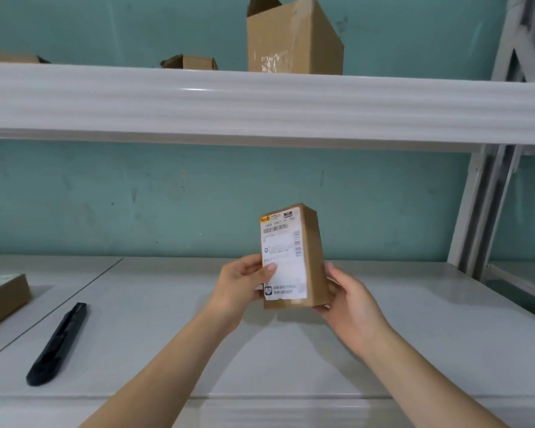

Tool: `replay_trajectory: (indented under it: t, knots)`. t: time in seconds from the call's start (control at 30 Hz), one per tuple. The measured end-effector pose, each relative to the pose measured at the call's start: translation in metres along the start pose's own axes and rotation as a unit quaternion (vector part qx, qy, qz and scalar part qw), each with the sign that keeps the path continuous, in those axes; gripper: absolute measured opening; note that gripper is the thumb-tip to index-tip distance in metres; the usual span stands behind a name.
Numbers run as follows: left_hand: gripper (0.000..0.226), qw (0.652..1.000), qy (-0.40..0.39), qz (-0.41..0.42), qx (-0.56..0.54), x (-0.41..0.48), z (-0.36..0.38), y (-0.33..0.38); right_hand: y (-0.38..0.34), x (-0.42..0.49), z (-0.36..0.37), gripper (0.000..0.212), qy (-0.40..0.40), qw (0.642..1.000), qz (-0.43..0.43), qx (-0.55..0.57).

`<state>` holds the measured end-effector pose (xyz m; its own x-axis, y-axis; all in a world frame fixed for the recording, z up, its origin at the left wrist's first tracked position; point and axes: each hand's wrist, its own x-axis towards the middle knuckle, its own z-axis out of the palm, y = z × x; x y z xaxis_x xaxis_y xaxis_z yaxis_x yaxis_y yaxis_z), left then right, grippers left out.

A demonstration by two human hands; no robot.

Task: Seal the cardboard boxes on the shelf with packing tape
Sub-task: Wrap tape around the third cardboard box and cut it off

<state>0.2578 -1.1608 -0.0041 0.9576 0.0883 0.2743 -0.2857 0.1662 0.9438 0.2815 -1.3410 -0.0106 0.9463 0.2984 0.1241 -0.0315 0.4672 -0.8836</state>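
Both forearms reach forward and up, holding a small labelled box [294, 256] upright above the lower shelf [414, 319]. The left hand [243, 287] clamps its left edge, thumb on the label; the right hand [349, 301] cups the right side in a closed grip.

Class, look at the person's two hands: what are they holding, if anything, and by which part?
Both hold one small cardboard box, upright above the shelf. The left hand grips its lower left edge, thumb on the label; the right hand grips its lower right side.

One head-worn view, close above the lower shelf [414, 319], faces straight at the teal wall [136, 196], upper shelf [260, 106] overhead.
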Motion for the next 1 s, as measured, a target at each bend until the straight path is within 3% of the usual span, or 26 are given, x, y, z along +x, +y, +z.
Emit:
replay_trajectory:
  t: [0.1, 0.17, 0.23, 0.3, 0.37, 0.47, 0.57, 0.63, 0.7, 0.83, 1.0]
  knots:
    - [0.029, 1.0, 0.007, -0.003, 0.012, -0.001, 0.0, -0.004, -0.002, -0.002, 0.001, 0.008, 0.018, 0.999, -0.039, -0.013]
    - [0.037, 0.998, -0.064, -0.013, -0.026, -0.003, 0.0, -0.004, -0.004, -0.005, 0.002, 0.041, -0.004, 0.999, -0.028, -0.024]
    - [0.064, 0.987, -0.14, -0.043, -0.064, -0.008, -0.001, -0.002, -0.004, -0.007, 0.006, 0.069, -0.023, 0.998, 0.001, -0.061]
    - [0.085, 0.985, -0.157, -0.052, -0.053, -0.011, 0.0, -0.003, -0.002, -0.01, 0.008, 0.084, -0.041, 0.993, 0.024, -0.108]
    - [0.077, 0.988, -0.138, -0.048, -0.05, -0.012, 0.002, -0.007, 0.0, -0.012, 0.008, 0.089, -0.037, 0.99, 0.016, -0.133]
    - [0.055, 0.986, -0.149, -0.04, -0.059, -0.012, 0.002, -0.008, 0.0, -0.013, 0.006, 0.082, -0.033, 0.99, -0.001, -0.139]
    - [0.05, 0.983, -0.162, -0.03, -0.081, -0.011, -0.003, -0.008, -0.007, -0.011, 0.001, 0.036, -0.063, 0.99, -0.023, -0.123]
    - [0.043, 0.985, -0.137, -0.024, -0.099, -0.008, -0.009, -0.009, -0.012, -0.006, -0.008, 0.018, -0.046, 0.996, -0.018, -0.08]
    - [0.033, 0.992, -0.084, -0.016, -0.088, -0.004, -0.014, -0.012, -0.015, -0.002, -0.016, 0.019, -0.032, 0.997, -0.02, -0.069]
    - [0.04, 0.997, -0.017, 0.001, -0.069, 0.001, -0.012, -0.018, -0.008, 0.001, -0.018, 0.035, -0.03, 0.998, -0.028, -0.048]
    - [0.047, 0.998, -0.063, 0.001, 0.005, 0.0, -0.011, -0.013, -0.001, 0.004, -0.014, 0.051, 0.012, 0.996, -0.049, -0.068]
